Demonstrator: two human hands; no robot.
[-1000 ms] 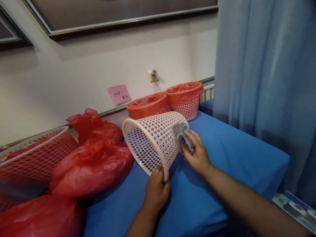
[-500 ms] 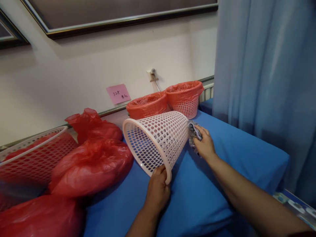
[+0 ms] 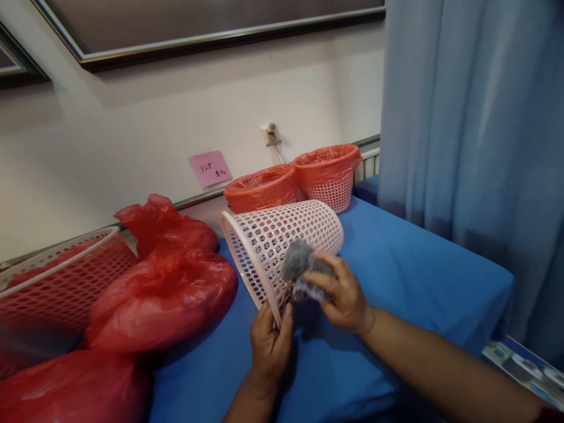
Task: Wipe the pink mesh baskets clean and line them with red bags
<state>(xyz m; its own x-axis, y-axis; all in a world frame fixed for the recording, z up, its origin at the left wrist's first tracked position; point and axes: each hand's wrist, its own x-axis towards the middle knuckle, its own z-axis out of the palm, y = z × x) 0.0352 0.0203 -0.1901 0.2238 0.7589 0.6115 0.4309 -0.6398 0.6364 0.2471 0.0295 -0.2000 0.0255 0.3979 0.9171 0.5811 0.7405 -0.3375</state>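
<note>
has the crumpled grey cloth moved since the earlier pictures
Yes, left and lower in view, judged against the fixed white wall socket: the crumpled grey cloth in the right hand is now nearer the open end of the pale pink perforated plastic basket.

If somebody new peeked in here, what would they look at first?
Probably the pale pink basket full of holes, tipped sideways in the middle, with the left grip holding it and the right grip holding a gray cloth at its side. Next might be the shiny red plastic bags heaped on the left. Behind the tipped basket stand two red-lined baskets.
</note>
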